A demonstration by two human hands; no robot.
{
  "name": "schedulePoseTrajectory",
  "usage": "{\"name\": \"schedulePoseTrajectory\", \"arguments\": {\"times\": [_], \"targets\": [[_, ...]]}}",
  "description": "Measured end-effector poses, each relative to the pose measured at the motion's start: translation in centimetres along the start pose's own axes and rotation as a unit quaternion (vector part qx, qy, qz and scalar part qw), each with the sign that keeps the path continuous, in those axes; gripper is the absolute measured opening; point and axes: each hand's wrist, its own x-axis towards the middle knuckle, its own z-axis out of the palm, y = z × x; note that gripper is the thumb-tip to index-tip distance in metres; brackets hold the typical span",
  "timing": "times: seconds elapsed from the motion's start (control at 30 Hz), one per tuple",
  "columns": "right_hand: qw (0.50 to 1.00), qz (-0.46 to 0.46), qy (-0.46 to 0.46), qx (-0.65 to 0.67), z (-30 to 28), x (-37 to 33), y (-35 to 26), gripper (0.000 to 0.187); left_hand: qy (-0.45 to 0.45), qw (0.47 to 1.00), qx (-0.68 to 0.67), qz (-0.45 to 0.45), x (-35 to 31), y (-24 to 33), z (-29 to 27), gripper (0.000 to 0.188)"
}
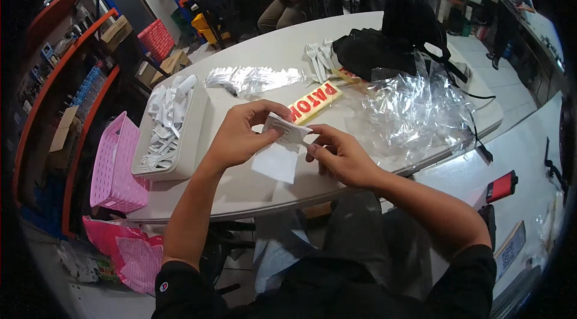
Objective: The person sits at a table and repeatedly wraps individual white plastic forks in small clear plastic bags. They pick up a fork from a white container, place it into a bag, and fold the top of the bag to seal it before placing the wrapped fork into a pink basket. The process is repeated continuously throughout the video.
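Observation:
Above the near part of the table, my left hand (243,135) pinches a folded white paper napkin (274,162) between thumb and fingers. My right hand (342,155) closes on the napkin's right edge, fingers bent. Pale ridged shapes show at the napkin's top; whether they are cutlery I cannot tell. Just beyond the hands lies a yellow packet (315,102) with red lettering. To the left stands a white bin (198,117) with white plastic forks (161,146) and napkin-wrapped bundles (172,99) in it. Flat clear plastic sleeves (255,80) are spread behind my left hand.
Several loose white forks (320,57) lie at the table's far side, beside a black cloth bag (384,48). A crumpled clear plastic bag (415,111) covers the right. A pink basket (117,162) stands left of the bin. Two other people are in the background.

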Motion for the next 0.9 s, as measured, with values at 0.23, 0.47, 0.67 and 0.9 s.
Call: {"name": "schedulePoseTrajectory", "arguments": {"times": [0.23, 0.47, 0.67, 0.9], "targets": [[0.997, -0.047, 0.016, -0.055, -0.3, 1.2, 1.9, 0.035, 0.031, 0.999, 0.042, -0.006, 0.5, 0.6, 1.3, 0.025], [0.998, 0.0, 0.042, -0.049, -0.2, 0.8, 1.1, 0.036, 0.067, 0.996, 0.052, -0.02, 0.9, 0.5, 2.2, 0.021], [0.999, 0.016, -0.012, -0.042, -0.4, 1.4, 1.8, 0.045, 0.048, 0.998, 0.033, 0.005, 1.1, 0.1, 1.9, 0.02], [0.996, -0.013, 0.049, -0.075, -0.3, 0.9, 1.5, 0.042, 0.019, 0.995, 0.086, 0.04, 0.6, 1.3, 1.1, 0.028]]}}
